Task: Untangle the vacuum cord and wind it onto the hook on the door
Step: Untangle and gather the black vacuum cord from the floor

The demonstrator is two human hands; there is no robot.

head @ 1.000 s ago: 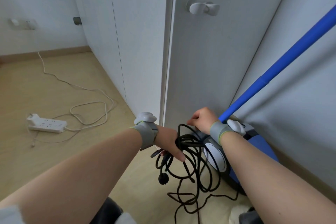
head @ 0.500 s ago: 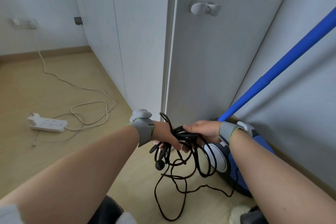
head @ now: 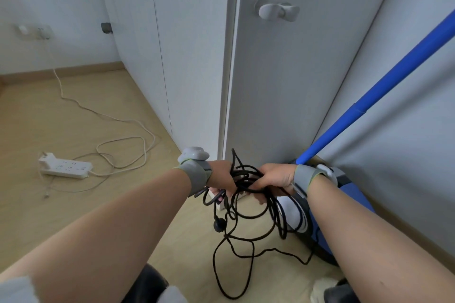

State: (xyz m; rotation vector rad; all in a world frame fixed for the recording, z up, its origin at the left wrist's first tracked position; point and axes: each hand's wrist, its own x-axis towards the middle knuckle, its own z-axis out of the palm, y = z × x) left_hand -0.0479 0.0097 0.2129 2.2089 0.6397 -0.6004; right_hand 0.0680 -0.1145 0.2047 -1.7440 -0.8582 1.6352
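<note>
Right, cord first: black, tangled, bunched in a knotty wad at lower ctr of frame, held up off the floor btwn both hands. Left hand comes in from lower left, fingers curled under the wad and closed round several strands; short loops stick out below its palm. Right hand meets it from lower right, fingers wrapped round the other side of the same wad. I see the two hands just beside each other, w/ strands crossing btwn them. One stiff loop pokes up above the wad. Below, long loops hang down; the round black plug dangles under the left hand, and the lowest loop reaches the floor near btm ctr. Some strands run right, across the front of the vac body, blue and dark, sitting at lower right just behind the right wrist. Its blue tube slants up to the right edge. Hook, pale, sits upper ctr on the grey door, well above the hands and apart from the cord. Both wrists carry grey bands w/ white pods. Left of frame: white power strip on the floor, its white lead looping back toward a wall socket at upper left.
</note>
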